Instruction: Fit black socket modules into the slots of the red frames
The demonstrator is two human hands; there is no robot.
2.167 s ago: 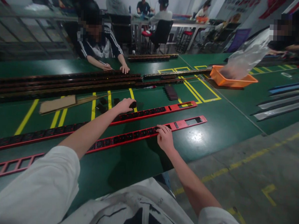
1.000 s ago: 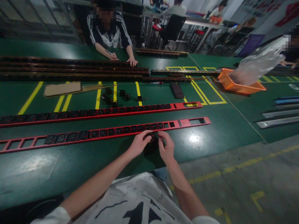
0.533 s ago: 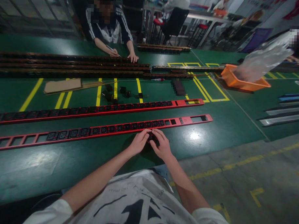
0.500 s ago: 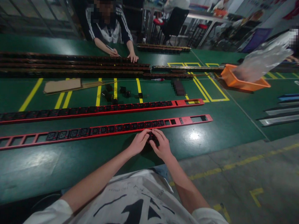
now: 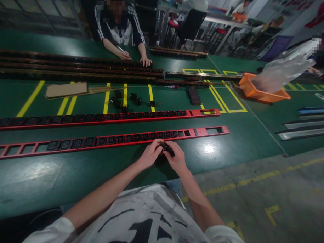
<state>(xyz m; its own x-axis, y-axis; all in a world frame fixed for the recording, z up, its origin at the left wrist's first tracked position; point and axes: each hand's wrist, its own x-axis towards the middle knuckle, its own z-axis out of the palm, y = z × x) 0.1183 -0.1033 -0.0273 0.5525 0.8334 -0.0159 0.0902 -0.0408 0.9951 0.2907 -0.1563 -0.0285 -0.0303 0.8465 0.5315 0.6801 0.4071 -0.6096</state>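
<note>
My left hand [image 5: 150, 154] and my right hand [image 5: 177, 158] meet just in front of the nearer red power strip [image 5: 132, 142]. Between their fingertips they grip a small black part [image 5: 164, 146], mostly covered by the fingers, so its exact kind does not show. Black outlet sockets fill much of this strip; open slots show at its left end and several cutouts toward its right end. Behind it lies a second red power strip [image 5: 156, 117], lined with black sockets.
Loose black pieces [image 5: 133, 97] and a cardboard piece [image 5: 66, 90] lie beyond the strips. Long dark rails [image 5: 79, 68] cross the table [image 5: 93, 176] near a co-worker holding a pen. An orange bin [image 5: 264, 94] with a plastic bag and metal strips [image 5: 305, 130] are on the right.
My hands stay together by the near strip, with a little more of the black part visible between the fingers. The view has shifted slightly.
</note>
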